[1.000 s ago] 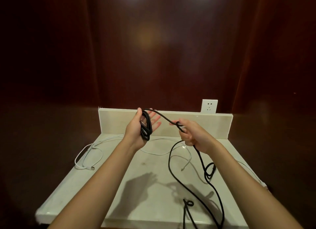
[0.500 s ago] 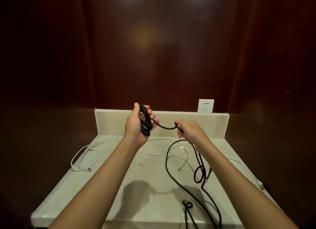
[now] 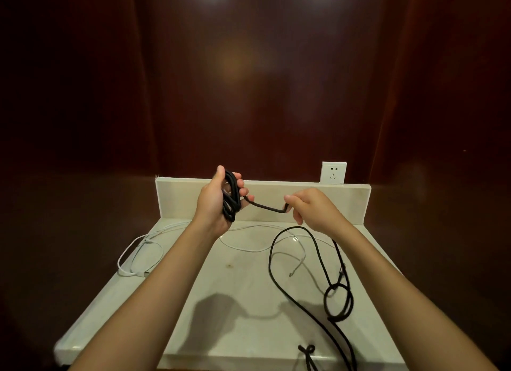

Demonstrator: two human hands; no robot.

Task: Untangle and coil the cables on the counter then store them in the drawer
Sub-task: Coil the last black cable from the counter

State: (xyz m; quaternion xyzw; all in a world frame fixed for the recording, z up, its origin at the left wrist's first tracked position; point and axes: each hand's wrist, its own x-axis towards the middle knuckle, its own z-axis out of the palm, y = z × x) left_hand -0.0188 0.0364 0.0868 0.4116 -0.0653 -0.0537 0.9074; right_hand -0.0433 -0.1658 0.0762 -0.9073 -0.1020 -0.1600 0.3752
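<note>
Left hand [image 3: 218, 202], raised at centre frame, is curled around a bundle of black cable [image 3: 231, 199] loops, the coil's long axis running near vertical through the palm. From the coil a short span of cable runs rightward and slightly down to the right hand [image 3: 309, 208], which pinches it between thumb and fingers. Below that hand the cable drops onto the pale counter [image 3: 193, 315], curving in a wide loop and a small knotted ring toward the lower right edge. Thin white cable [image 3: 132, 255] lies looped at the counter's left and across its middle, under a wall socket [image 3: 333, 172] at upper right
</note>
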